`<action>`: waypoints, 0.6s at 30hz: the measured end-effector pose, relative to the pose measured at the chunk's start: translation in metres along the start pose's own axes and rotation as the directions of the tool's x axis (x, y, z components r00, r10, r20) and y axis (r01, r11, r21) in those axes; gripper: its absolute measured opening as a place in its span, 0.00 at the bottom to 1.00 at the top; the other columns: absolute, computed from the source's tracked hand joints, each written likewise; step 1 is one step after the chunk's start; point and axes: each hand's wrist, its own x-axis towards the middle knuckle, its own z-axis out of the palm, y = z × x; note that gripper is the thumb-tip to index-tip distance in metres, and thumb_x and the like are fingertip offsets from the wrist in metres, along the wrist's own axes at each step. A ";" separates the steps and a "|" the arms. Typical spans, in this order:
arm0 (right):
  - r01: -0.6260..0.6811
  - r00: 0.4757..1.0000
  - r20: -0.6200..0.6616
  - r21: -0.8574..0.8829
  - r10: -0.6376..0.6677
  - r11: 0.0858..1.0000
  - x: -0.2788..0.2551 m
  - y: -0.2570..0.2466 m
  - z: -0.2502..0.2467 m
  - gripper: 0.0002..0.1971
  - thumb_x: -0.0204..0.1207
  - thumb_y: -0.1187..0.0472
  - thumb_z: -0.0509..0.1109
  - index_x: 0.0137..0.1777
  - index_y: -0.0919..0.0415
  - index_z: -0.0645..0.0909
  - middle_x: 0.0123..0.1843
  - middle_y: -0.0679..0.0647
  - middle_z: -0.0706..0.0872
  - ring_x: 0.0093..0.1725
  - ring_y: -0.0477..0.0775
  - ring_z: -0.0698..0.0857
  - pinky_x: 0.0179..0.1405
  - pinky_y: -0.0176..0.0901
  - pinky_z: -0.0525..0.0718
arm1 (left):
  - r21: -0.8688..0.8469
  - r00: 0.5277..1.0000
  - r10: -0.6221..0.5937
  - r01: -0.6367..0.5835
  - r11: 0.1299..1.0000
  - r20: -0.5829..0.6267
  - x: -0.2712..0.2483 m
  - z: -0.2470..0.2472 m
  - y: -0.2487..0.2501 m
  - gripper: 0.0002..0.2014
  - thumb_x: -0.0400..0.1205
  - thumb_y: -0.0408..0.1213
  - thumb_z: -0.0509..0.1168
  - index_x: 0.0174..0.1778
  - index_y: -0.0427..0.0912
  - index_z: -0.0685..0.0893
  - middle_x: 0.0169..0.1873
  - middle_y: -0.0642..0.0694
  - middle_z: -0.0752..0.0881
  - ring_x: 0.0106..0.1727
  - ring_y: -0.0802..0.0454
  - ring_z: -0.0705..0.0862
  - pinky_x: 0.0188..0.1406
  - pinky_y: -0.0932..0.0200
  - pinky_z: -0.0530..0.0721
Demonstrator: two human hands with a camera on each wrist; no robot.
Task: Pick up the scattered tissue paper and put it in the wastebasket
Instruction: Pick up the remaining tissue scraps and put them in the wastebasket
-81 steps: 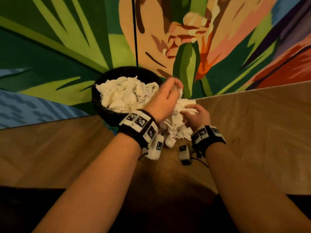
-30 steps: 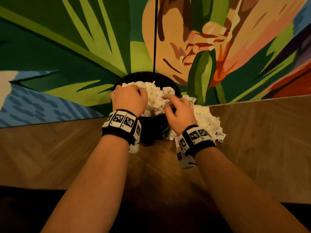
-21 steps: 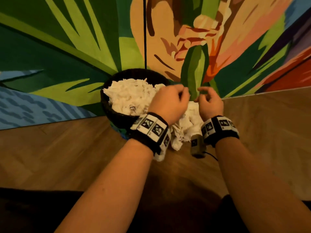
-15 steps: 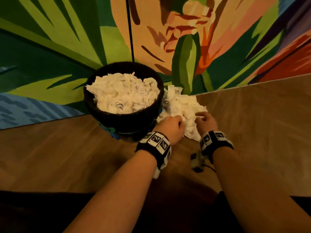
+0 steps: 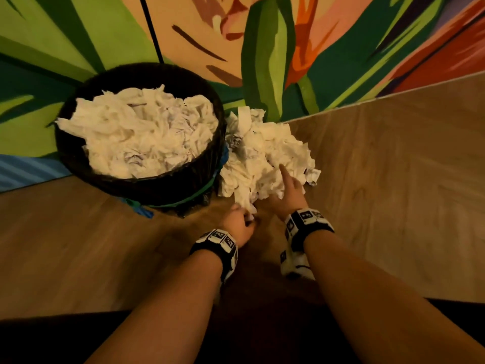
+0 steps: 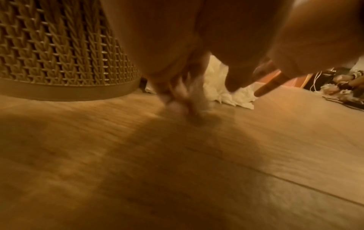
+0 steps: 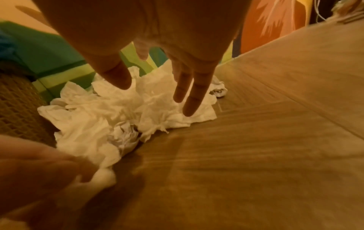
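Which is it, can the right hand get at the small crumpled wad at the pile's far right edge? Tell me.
Probably yes. The right hand is open over the tissue pile, and the wad lies just beside it on bare floor, with nothing between them.

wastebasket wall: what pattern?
The wastebasket wall is an open woven lattice, like wicker, with a plain solid band at the base. Left wrist view shows it best.
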 end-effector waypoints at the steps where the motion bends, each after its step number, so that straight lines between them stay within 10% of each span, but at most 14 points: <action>1: -0.006 0.999 0.033 -0.050 0.007 0.999 0.004 -0.005 -0.002 0.41 0.78 0.51 0.68 0.82 0.27 0.47 0.87 0.56 0.51 0.76 0.63 0.71 0.69 0.52 0.74 | -0.028 1.000 0.001 -0.002 1.000 -0.030 0.000 -0.003 0.000 0.08 0.82 0.45 0.69 0.51 0.46 0.84 0.63 0.46 0.79 0.55 0.50 0.82 0.54 0.60 0.78; 5: -0.024 0.999 0.026 -0.131 0.028 0.991 0.009 -0.006 0.004 0.30 0.81 0.50 0.66 0.83 0.46 0.64 0.84 0.54 0.64 0.73 0.61 0.76 0.72 0.52 0.77 | -0.142 0.993 -0.089 0.077 0.987 -0.077 -0.008 -0.014 -0.011 0.12 0.81 0.43 0.68 0.37 0.51 0.69 0.43 0.43 0.83 0.43 0.46 0.82 0.39 0.59 0.78; 8: -0.087 0.991 -0.096 0.071 0.094 0.994 0.001 0.000 0.009 0.11 0.78 0.51 0.72 0.59 0.49 0.88 0.55 0.49 0.90 0.55 0.50 0.87 0.57 0.42 0.84 | -0.236 0.988 -0.124 0.100 0.967 -0.089 -0.018 -0.019 -0.020 0.07 0.83 0.38 0.64 0.46 0.50 0.70 0.39 0.42 0.84 0.37 0.46 0.83 0.30 0.57 0.78; 10: -0.111 0.988 -0.093 0.161 0.127 0.981 -0.006 0.004 0.010 0.02 0.75 0.54 0.77 0.43 0.45 0.89 0.40 0.40 0.89 0.45 0.43 0.87 0.50 0.37 0.84 | -0.249 0.985 -0.162 0.141 0.958 -0.065 -0.023 -0.019 -0.025 0.06 0.85 0.38 0.59 0.54 0.53 0.71 0.40 0.43 0.84 0.37 0.47 0.83 0.28 0.58 0.77; 18: -0.307 0.947 0.037 0.409 0.320 0.859 -0.019 0.009 0.019 0.13 0.83 0.62 0.65 0.63 0.62 0.85 0.59 0.63 0.87 0.56 0.64 0.85 0.63 0.59 0.84 | -0.282 0.972 -0.235 0.217 0.934 -0.030 -0.040 -0.013 -0.056 0.11 0.78 0.34 0.66 0.44 0.59 0.79 0.46 0.57 0.82 0.41 0.59 0.81 0.30 0.67 0.75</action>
